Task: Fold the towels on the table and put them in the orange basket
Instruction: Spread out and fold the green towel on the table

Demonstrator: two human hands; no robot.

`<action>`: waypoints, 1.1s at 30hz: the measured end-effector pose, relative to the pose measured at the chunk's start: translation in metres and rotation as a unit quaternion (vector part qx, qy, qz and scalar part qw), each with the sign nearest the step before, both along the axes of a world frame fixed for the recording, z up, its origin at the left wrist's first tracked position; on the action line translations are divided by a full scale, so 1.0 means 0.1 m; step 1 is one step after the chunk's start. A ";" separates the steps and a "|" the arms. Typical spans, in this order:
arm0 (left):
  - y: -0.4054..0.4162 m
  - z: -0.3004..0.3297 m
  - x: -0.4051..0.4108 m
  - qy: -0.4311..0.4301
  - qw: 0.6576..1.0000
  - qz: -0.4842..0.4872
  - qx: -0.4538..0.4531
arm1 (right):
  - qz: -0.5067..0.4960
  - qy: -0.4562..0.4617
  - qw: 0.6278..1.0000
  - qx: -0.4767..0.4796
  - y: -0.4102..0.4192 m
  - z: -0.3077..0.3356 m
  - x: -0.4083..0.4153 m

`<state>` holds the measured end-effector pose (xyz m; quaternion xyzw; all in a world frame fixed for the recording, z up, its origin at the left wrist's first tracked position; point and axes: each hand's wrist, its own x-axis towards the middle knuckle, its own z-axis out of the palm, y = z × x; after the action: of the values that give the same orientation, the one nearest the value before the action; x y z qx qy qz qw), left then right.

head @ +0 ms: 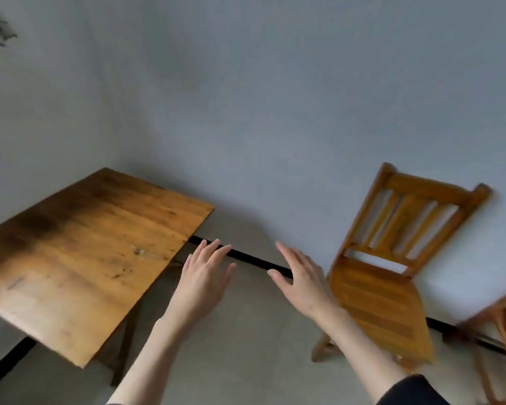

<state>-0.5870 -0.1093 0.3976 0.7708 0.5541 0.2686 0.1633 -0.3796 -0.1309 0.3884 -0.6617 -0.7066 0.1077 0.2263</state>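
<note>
From the head camera, the worn brown wooden worktop (79,258) stands to the left against the pale wall, its top carrying no towel in the part that shows; neither the towels nor the orange basket appear anywhere in view. The left hand (206,274) hangs off the worktop's right edge, fingers straight and spread, holding nothing. The right hand (300,274) is likewise wide and bare, near the slatted yellow-brown wooden chair (392,258). Both hover over the grey floor (246,346), probably free because no towel is in reach yet.
</note>
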 end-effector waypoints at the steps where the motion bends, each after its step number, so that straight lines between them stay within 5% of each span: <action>1: -0.03 0.00 0.30 -0.004 1.000 -0.025 -0.002 | -0.026 -0.004 1.000 -0.002 -0.14 -0.01 0.29; 8: -0.36 -0.06 2.19 -0.016 0.977 -0.212 -0.023 | -0.206 0.018 0.978 -0.007 -1.17 -0.02 1.93; 17: -0.79 -0.26 4.22 0.039 0.899 -0.430 -0.068 | -0.400 0.033 0.916 -0.014 -2.31 -0.18 3.38; 33: -0.98 -0.94 7.27 0.102 0.824 -0.530 -0.170 | -0.525 0.078 0.838 -0.129 -2.72 -0.72 6.01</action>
<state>0.1397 -0.2069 0.3032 0.9289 0.1102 -0.0381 0.3515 0.2213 -0.4029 0.3161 -0.9458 -0.2133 0.1143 0.2165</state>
